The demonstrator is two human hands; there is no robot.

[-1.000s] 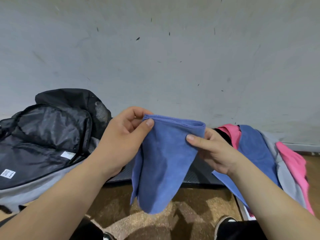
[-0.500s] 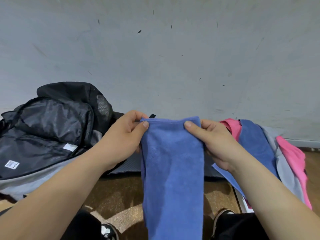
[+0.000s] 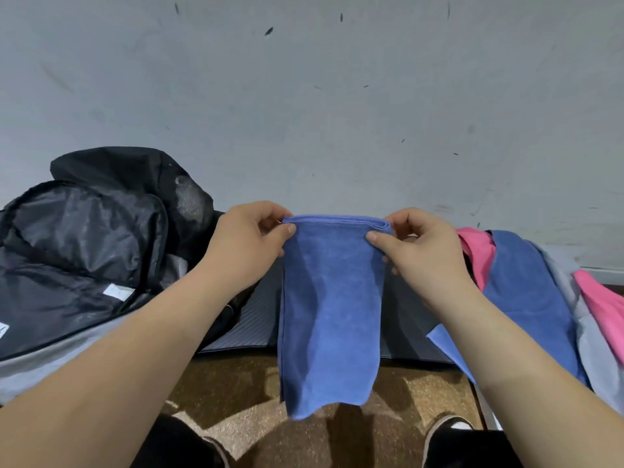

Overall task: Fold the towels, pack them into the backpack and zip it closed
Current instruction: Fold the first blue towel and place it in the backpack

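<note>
A blue towel (image 3: 332, 305), folded lengthwise, hangs straight down in front of me. My left hand (image 3: 248, 246) pinches its top left corner and my right hand (image 3: 423, 251) pinches its top right corner, thumbs on the near side. The black and grey backpack (image 3: 84, 251) lies open at the left, its dark lining showing. At the right a pile of towels rests on the surface: a pink towel (image 3: 479, 255), a second blue towel (image 3: 526, 295), a grey towel (image 3: 587, 336) and another pink towel (image 3: 604, 305).
A dark ribbed mat (image 3: 253, 325) lies behind the hanging towel, against a grey wall (image 3: 304, 113). Below is a brown speckled floor (image 3: 236, 400). My shoes (image 3: 445, 427) show at the bottom edge.
The towel's top edge has been pulled flat and taut between both hands. It now hangs straighter and higher than a second ago. The view has tilted down slightly.
</note>
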